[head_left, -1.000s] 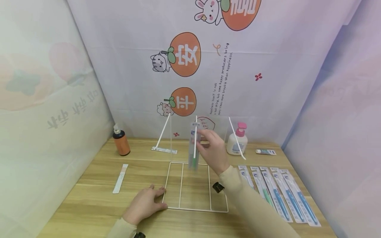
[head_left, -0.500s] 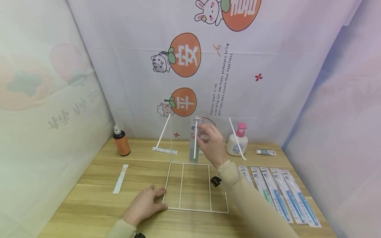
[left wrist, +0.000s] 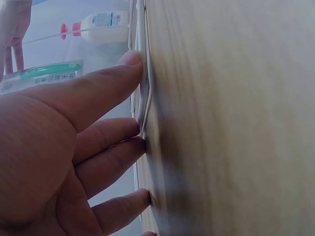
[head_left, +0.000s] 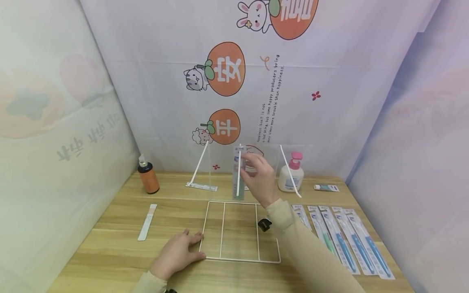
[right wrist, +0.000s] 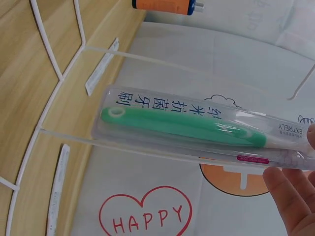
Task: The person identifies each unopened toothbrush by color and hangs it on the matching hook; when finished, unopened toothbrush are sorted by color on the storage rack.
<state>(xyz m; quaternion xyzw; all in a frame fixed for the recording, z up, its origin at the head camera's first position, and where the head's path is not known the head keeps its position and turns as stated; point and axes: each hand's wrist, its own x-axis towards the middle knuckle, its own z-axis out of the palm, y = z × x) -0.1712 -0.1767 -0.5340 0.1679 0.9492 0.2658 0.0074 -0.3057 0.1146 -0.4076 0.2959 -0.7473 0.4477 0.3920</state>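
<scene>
My right hand (head_left: 253,167) pinches the top of a clear packet holding a green toothbrush (head_left: 237,177). The packet stands upright against the middle slanted prong of a white wire rack (head_left: 221,230) at the rack's far edge. In the right wrist view the toothbrush packet (right wrist: 187,125) fills the middle, with my fingertips (right wrist: 290,191) at its head end. My left hand (head_left: 177,252) lies flat on the table, fingers straight. Its fingertips (left wrist: 130,61) touch the rack's wire (left wrist: 143,98) at the front left corner.
An orange spray bottle (head_left: 148,179) stands back left and a white pump bottle (head_left: 290,175) with a pink top back right. A small tube (head_left: 326,187) lies beside it. Several packaged toothbrushes (head_left: 344,240) lie in a row on the right. A flat strip packet (head_left: 147,221) lies left.
My right hand has carried the toothbrush packet a little farther back and up, to the rack's far edge. My left hand has stayed put.
</scene>
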